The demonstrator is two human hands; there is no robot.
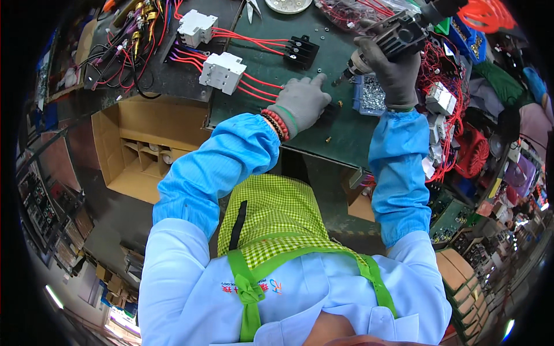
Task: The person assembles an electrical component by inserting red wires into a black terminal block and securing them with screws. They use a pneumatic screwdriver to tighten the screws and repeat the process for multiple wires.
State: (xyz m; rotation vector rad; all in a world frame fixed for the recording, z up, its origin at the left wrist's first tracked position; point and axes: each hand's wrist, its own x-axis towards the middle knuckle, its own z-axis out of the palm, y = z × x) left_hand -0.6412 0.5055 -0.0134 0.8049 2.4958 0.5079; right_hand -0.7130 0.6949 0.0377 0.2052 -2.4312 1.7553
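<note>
My right hand, in a grey glove, is closed around a black power screwdriver. Its bit points down and left, over the table beside a blue tray of small metal screws. My left hand, also gloved, rests on the green work surface with bent fingers around a dark piece mostly hidden beneath it. Red wires run under that glove from a white breaker-like block. Farther back, a second white block is wired in red to a black terminal block.
Bundled red wires with white blocks crowd the right edge. Brass-coloured fittings and cables lie at the left. Scissors and a round metal dish are at the back. An open cardboard box stands below the table's left side.
</note>
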